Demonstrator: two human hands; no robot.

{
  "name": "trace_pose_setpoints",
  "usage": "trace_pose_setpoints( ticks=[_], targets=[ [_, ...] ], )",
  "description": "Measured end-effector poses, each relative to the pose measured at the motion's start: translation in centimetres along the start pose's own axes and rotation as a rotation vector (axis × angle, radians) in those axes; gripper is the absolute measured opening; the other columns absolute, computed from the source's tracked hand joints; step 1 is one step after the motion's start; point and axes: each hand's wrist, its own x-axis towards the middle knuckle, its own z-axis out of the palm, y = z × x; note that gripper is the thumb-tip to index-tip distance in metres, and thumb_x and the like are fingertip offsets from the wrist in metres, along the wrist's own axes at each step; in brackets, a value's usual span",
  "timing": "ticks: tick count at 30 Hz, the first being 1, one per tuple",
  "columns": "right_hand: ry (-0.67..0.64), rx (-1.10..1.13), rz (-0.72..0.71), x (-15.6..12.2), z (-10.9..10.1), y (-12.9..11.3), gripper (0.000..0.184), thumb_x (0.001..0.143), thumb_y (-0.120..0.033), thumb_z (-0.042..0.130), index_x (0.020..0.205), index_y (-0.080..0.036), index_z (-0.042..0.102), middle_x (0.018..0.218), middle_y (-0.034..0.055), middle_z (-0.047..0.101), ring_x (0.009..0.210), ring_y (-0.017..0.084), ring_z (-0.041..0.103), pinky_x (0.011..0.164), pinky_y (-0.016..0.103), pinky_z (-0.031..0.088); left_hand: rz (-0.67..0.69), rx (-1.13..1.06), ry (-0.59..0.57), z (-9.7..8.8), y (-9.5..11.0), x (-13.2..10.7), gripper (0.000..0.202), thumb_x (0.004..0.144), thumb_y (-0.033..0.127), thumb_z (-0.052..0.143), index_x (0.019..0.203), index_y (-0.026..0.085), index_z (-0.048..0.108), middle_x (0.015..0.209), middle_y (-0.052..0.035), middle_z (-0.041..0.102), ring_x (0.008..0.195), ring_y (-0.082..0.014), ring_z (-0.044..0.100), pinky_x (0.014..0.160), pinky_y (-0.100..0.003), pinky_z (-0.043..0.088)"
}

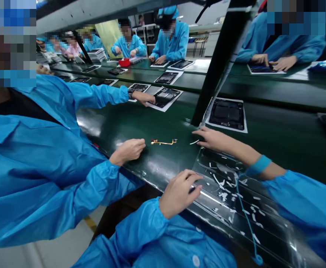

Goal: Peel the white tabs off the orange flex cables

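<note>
My right hand [214, 139] rests flat on the green bench mat [109, 124], fingers spread, with a thin white strip [194, 142] just past its fingertips. An antistatic wrist strap [259, 165] circles that wrist, trailing a blue cord [248, 219]. My left hand [179, 193] hovers at the near bench edge, fingers curled over a clear plastic sheet [224, 197] scattered with white scraps. A small dark spot shows at its fingers, too unclear to identify. A gold flexible circuit strip [164, 142] lies on the mat between my right hand and a co-worker's hand [128, 150].
A dark tablet-like back housing [226, 114] lies on a white sheet beyond my right hand, beside a black upright post [221, 63]. Co-workers in blue smocks line the bench, with similar housings before them. A red tray [124, 62] stands farther along.
</note>
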Motion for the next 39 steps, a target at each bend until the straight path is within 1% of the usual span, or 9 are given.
trace_pose_setpoints(
  ticks=[7, 12, 17, 19, 22, 26, 29, 33, 39],
  targets=[
    [0.077, 0.096, 0.027, -1.0, -0.9, -0.5, 0.026, 0.095, -0.012, 0.047, 0.103, -0.016, 0.071, 0.106, 0.0146, 0.070, 0.090, 0.022, 0.066, 0.083, 0.034, 0.051, 0.094, 0.033, -0.002, 1.8, -1.3, -0.4, 0.023, 0.103, 0.021, 0.053, 0.117, 0.025, 0.071, 0.116, -0.0091, 0.070, 0.109, -0.0254, 0.070, 0.099, -0.041, 0.061],
    [0.057, 0.204, 0.106, -10.6, -3.7, -1.4, 0.027, 0.092, -0.014, 0.051, 0.095, -0.021, 0.077, 0.103, 0.0097, 0.075, 0.091, 0.021, 0.070, 0.082, 0.032, 0.053, 0.185, 0.022, 0.131, -0.5, -0.7, 0.6, 0.019, 0.100, 0.014, 0.057, 0.107, 0.021, 0.073, 0.110, -0.0066, 0.072, 0.106, -0.0207, 0.069, 0.098, -0.036, 0.057],
    [0.100, 0.304, 0.352, -19.8, -4.2, -4.0, 0.022, 0.094, -0.020, 0.058, 0.091, -0.023, 0.080, 0.097, 0.0045, 0.077, 0.091, 0.017, 0.071, 0.081, 0.025, 0.052, 0.417, -0.030, 0.036, -1.8, 6.0, 8.3, 0.017, 0.101, 0.016, 0.056, 0.107, 0.021, 0.071, 0.105, -0.0045, 0.072, 0.099, -0.0174, 0.070, 0.092, -0.030, 0.056],
    [0.183, 0.302, 0.527, -23.6, -4.2, -3.8, 0.030, 0.100, -0.033, 0.055, 0.087, -0.021, 0.078, 0.080, 0.0018, 0.075, 0.075, 0.015, 0.069, 0.072, 0.025, 0.051, 0.602, -0.013, -0.190, 0.6, 10.0, 13.0, 0.017, 0.102, 0.020, 0.055, 0.111, 0.022, 0.070, 0.109, -0.0043, 0.072, 0.096, -0.0169, 0.070, 0.088, -0.029, 0.057],
    [0.345, 0.205, 0.816, -30.9, -3.3, -3.4, 0.045, 0.104, -0.048, 0.046, 0.085, -0.019, 0.076, 0.072, 0.0018, 0.072, 0.066, 0.017, 0.064, 0.066, 0.029, 0.048, 1.020, 0.111, -0.484, 8.0, 16.0, 19.1, 0.021, 0.103, 0.021, 0.051, 0.115, 0.019, 0.069, 0.115, -0.0068, 0.073, 0.106, -0.0209, 0.070, 0.094, -0.033, 0.055],
    [0.552, -0.108, 1.170, -40.9, -1.0, -3.5, 0.045, 0.105, -0.046, 0.037, 0.104, -0.019, 0.073, 0.097, 0.0134, 0.073, 0.091, 0.028, 0.066, 0.083, 0.042, 0.049, 1.352, 0.294, -0.606, 20.0, 21.1, 23.7, 0.027, 0.101, 0.013, 0.051, 0.124, 0.011, 0.067, 0.126, -0.0133, 0.070, 0.117, -0.0250, 0.067, 0.102, -0.037, 0.051],
    [0.550, -0.294, 1.287, -45.5, 0.7, -3.3, 0.041, 0.103, -0.046, 0.042, 0.111, -0.018, 0.071, 0.104, 0.0175, 0.069, 0.101, 0.034, 0.062, 0.088, 0.047, 0.047, 1.522, 0.342, -0.617, 26.4, 22.8, 24.9, 0.031, 0.103, 0.015, 0.050, 0.129, 0.009, 0.065, 0.135, -0.0160, 0.067, 0.125, -0.0258, 0.063, 0.109, -0.037, 0.046],
    [0.442, -0.403, 1.327, -47.2, 2.3, -2.8, 0.040, 0.102, -0.045, 0.046, 0.119, -0.017, 0.069, 0.111, 0.0190, 0.069, 0.105, 0.036, 0.060, 0.084, 0.046, 0.046, 1.662, 0.360, -0.636, 30.3, 23.2, 25.5, 0.038, 0.104, 0.031, 0.056, 0.135, 0.010, 0.063, 0.135, -0.0168, 0.066, 0.126, -0.0291, 0.061, 0.109, -0.040, 0.044],
    [0.336, -0.428, 1.295, -47.0, 2.7, -2.3, 0.039, 0.103, -0.041, 0.043, 0.115, -0.014, 0.068, 0.111, 0.0218, 0.069, 0.100, 0.036, 0.060, 0.086, 0.048, 0.047, 1.717, 0.348, -0.729, 31.2, 22.3, 26.2, 0.033, 0.105, 0.034, 0.053, 0.124, 0.012, 0.069, 0.120, -0.0161, 0.070, 0.113, -0.0271, 0.065, 0.103, -0.039, 0.046]
  ],
)
